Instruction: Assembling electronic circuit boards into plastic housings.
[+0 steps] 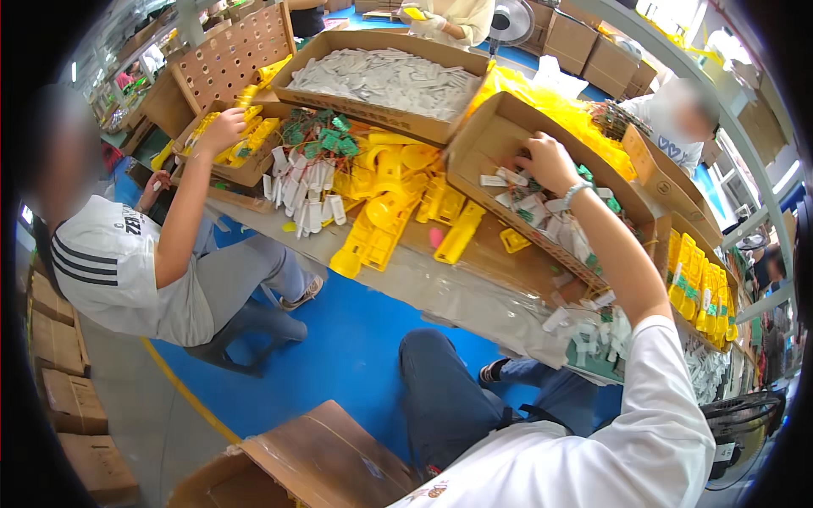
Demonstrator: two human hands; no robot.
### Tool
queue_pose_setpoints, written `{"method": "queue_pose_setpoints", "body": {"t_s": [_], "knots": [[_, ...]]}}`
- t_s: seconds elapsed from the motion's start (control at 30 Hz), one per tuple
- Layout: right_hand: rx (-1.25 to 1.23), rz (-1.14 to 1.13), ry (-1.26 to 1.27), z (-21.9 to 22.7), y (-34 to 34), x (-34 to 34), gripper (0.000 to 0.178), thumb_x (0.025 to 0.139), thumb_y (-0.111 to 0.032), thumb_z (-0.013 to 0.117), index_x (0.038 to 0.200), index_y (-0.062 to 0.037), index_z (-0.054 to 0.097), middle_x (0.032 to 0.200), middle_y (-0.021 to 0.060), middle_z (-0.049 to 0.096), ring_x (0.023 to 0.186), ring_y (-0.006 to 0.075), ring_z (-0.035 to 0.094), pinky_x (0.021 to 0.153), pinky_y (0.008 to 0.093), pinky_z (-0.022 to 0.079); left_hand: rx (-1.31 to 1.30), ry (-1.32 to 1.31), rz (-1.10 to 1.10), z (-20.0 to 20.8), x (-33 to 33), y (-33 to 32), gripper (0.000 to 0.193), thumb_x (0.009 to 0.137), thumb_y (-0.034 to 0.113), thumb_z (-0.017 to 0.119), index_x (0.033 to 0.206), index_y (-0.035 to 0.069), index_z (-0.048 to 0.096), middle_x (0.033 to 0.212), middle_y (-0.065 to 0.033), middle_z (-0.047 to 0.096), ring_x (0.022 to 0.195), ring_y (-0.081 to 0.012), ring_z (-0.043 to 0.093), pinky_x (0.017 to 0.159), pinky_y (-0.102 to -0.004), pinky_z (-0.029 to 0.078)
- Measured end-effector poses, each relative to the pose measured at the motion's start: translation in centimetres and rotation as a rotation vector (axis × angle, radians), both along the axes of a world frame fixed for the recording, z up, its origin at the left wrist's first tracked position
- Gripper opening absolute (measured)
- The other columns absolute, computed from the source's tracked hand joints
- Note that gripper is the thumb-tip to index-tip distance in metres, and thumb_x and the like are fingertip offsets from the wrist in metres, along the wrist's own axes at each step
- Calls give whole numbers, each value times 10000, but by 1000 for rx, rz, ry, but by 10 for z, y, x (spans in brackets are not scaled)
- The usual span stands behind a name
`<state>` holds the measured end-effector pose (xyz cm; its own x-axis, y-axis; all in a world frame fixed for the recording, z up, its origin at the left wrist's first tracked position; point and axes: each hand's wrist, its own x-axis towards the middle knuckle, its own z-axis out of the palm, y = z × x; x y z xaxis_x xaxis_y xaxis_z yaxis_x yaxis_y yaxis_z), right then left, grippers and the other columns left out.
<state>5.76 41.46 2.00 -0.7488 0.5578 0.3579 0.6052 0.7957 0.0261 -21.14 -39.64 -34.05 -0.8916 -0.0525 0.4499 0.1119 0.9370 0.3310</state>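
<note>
Right hand (546,162) reaching into tilted cardboard box (508,127) on surface (474,292), grip loosely curled over small white parts (529,203), clamped or not: cannot tell, left hand out of view, yellow plastic pieces (389,199) just beside box.

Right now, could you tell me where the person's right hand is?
In the head view, the right hand is right of centre, reaching into a tilted cardboard box of small white and green parts, just right of the yellow plastic pieces.

brown cardboard boxes (72,398) stacked at left floor | open box of white parts (385,80) on table, far side | tilted open box (508,127) mid-table | brown cartons (593,46) stacked beyond
</note>
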Motion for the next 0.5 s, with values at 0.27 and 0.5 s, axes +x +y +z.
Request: {"method": "queue_pose_setpoints", "body": {"t_s": [0.27,0.5], "knots": [[-334,22,358,14,9,22,329,802,-101,565,1105,3,640,860,160,683,748,186,662,736,306,516,-97,-345,25,-88,34,-57,678,913,194,529,1476,85,168,1375,-302,349,1216,-432,422,945,-479,441],[-439,121,930,38,5,32,252,899,-22,523,1122,16,633,944,54,670,761,95,624,689,213,505,-144,-596,40,-131,71,-87,664,917,210,528,1467,78,180,1374,-305,345,1213,-434,420,939,-481,440]]}}
